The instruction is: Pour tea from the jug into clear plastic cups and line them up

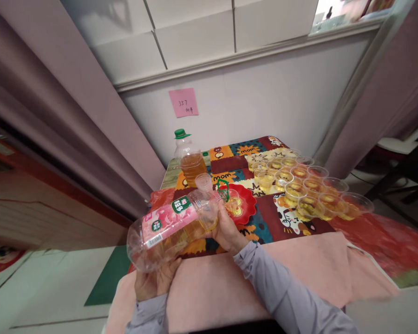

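You are holding a big clear plastic bottle [142, 250] tipped almost onto its side above the near end of the table [299, 260]. Its base is sitting low on your left and its neck is rising away to the right. Your left hand [155, 280] is cupping the base from underneath, palm up, fingers curled loosely round it. Your right hand [227, 229] is wrapping the shoulder end just below the neck, fingers closed on the plastic.

The bottle is looking nearly empty, with only a shallow pool of yellow liquid lying along its lower side. It is likely feeling light, with what weight there is sliding as the tilt changes. The thin walls are probably giving under a hard squeeze, and if the liquid is oil the surface may be getting slippery. The two stiffer ends where you are gripping seem the soundest places to hold; what looks like a green loop handle [223, 188] at the neck is another.

A pink label [169, 220] with a green badge and a barcode is wrapping the bottle's middle. Just beyond your right hand a small clear cup [232, 200] is standing on a red plate [245, 206]. Farther back a second bottle [190, 162] with a green cap is standing upright, part full. A cluster of filled cups [301, 185] is sitting well to the right on the patterned cloth [264, 222]
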`<state>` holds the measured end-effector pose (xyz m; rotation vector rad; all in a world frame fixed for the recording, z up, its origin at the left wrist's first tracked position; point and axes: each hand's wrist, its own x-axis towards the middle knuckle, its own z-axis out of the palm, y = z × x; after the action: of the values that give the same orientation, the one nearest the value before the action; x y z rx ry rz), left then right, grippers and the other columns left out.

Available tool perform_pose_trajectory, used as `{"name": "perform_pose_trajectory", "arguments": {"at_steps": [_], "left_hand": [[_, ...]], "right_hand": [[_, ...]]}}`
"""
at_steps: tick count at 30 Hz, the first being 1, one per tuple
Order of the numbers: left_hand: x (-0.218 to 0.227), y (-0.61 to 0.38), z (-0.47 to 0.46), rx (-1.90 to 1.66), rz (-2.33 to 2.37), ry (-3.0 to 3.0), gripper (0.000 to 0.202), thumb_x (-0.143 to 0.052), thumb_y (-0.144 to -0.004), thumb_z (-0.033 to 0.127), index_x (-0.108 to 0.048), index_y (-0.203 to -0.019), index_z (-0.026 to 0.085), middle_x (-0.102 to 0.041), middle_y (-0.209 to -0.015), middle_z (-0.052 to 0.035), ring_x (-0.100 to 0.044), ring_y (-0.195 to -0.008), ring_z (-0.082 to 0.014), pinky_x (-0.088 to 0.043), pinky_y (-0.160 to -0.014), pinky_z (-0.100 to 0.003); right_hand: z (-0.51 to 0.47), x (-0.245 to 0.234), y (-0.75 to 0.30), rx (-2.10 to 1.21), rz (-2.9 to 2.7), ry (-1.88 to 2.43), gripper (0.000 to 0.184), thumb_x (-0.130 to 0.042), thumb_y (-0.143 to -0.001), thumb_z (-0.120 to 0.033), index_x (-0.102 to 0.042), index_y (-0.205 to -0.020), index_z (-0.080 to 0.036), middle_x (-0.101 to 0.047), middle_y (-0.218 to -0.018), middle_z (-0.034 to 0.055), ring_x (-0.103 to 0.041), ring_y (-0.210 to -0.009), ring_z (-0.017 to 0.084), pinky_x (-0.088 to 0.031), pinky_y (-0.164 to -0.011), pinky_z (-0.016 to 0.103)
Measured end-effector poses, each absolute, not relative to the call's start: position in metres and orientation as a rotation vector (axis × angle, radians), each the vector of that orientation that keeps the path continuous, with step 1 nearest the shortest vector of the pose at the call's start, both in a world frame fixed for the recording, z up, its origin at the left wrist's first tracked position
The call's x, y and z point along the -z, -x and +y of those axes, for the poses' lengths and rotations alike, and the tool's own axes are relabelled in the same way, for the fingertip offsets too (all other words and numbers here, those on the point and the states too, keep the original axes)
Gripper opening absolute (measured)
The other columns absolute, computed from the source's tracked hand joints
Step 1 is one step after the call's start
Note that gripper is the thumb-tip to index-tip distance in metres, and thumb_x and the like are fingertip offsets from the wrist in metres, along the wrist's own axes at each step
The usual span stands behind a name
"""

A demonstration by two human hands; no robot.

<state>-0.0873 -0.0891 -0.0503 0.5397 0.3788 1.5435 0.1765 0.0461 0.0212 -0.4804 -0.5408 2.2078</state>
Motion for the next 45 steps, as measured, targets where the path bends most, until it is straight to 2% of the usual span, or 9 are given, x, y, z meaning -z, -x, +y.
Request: {"name": "perform_pose_trajectory", "arguments": {"at_steps": [3,7,14,20,24,28,35,40,45], "left_hand": [[0.051,0.088,-0.091,-1.541,0.370,-0.544,0.077,-0.040,-0.111,0.047,-0.007,-0.180,0.040,-0.050,-0.174,-0.0158,-0.062,-0.147,-0.0415,-0.060,-0.111,-0.057],[0.059,0.088,-0.089,-1.542,0.315,-0.597,0.077,-0.042,-0.110,0.051,-0.010,-0.179,0.043,-0.055,-0.171,-0.0144,-0.064,-0.145,-0.0414,-0.059,-0.112,-0.058],[0.059,0.090,-0.087,-1.569,0.368,-0.638,0.078,-0.045,-0.111,0.048,-0.011,-0.180,0.038,-0.058,-0.167,-0.0200,-0.065,-0.142,-0.0440,-0.062,-0.108,-0.059],[0.059,0.091,-0.089,-1.571,0.388,-0.584,0.083,-0.047,-0.108,0.049,-0.006,-0.180,0.040,-0.051,-0.173,-0.0190,-0.068,-0.139,-0.0429,-0.064,-0.104,-0.060],[0.063,0.092,-0.090,-1.586,0.477,-0.535,0.078,-0.046,-0.109,0.044,-0.015,-0.180,0.039,-0.053,-0.172,-0.0177,-0.070,-0.138,-0.0413,-0.063,-0.105,-0.058],[0.065,0.092,-0.087,-1.574,0.392,-0.657,0.078,-0.050,-0.108,0.049,-0.020,-0.179,0.037,-0.057,-0.168,-0.0195,-0.069,-0.138,-0.0431,-0.063,-0.105,-0.058],[0.053,0.087,-0.086,-1.574,0.365,-0.658,0.083,-0.048,-0.109,0.048,-0.008,-0.181,0.033,-0.055,-0.167,-0.0234,-0.065,-0.141,-0.0468,-0.062,-0.106,-0.062],[0.035,0.079,-0.093,-1.562,0.443,-0.519,0.078,-0.036,-0.113,0.046,0.004,-0.179,0.040,-0.046,-0.176,-0.0171,-0.063,-0.145,-0.0425,-0.063,-0.106,-0.061],[0.042,0.079,-0.090,-1.551,0.398,-0.581,0.085,-0.045,-0.110,0.052,-0.001,-0.181,0.035,-0.057,-0.167,-0.0189,-0.063,-0.145,-0.0443,-0.061,-0.110,-0.058]], "right_hand": [[0.045,-0.023,-0.177,-2.197,-0.519,0.483,0.070,-0.018,-0.117,-0.068,-0.070,-0.142,-0.028,-0.084,-0.120,0.0085,-0.081,-0.088,0.021,-0.072,-0.068,0.038],[0.045,-0.023,-0.176,-2.193,-0.506,0.477,0.069,-0.020,-0.117,-0.069,-0.070,-0.143,-0.028,-0.084,-0.119,0.0084,-0.081,-0.090,0.022,-0.072,-0.069,0.039],[0.046,-0.021,-0.176,-2.200,-0.517,0.486,0.070,-0.024,-0.115,-0.073,-0.072,-0.139,-0.027,-0.085,-0.117,0.0094,-0.082,-0.091,0.023,-0.072,-0.071,0.042],[0.045,-0.024,-0.176,-2.190,-0.514,0.496,0.071,-0.027,-0.113,-0.077,-0.072,-0.138,-0.029,-0.084,-0.118,0.0087,-0.081,-0.092,0.022,-0.072,-0.071,0.039],[0.044,-0.025,-0.177,-2.194,-0.520,0.503,0.073,-0.021,-0.115,-0.073,-0.072,-0.140,-0.027,-0.085,-0.117,0.0096,-0.081,-0.091,0.022,-0.071,-0.069,0.038],[0.044,-0.025,-0.177,-2.194,-0.532,0.499,0.074,-0.018,-0.115,-0.072,-0.072,-0.139,-0.027,-0.085,-0.118,0.0095,-0.081,-0.089,0.022,-0.071,-0.069,0.039],[0.045,-0.024,-0.177,-2.182,-0.558,0.487,0.072,-0.023,-0.114,-0.075,-0.074,-0.136,-0.029,-0.085,-0.115,0.0085,-0.081,-0.090,0.022,-0.072,-0.073,0.042],[0.045,-0.023,-0.177,-2.187,-0.560,0.483,0.074,-0.021,-0.114,-0.075,-0.073,-0.138,-0.029,-0.084,-0.120,0.0093,-0.081,-0.092,0.023,-0.072,-0.072,0.041],[0.045,-0.023,-0.177,-2.184,-0.560,0.482,0.072,-0.024,-0.113,-0.077,-0.072,-0.138,-0.029,-0.084,-0.120,0.0093,-0.081,-0.090,0.022,-0.072,-0.072,0.042]]}}
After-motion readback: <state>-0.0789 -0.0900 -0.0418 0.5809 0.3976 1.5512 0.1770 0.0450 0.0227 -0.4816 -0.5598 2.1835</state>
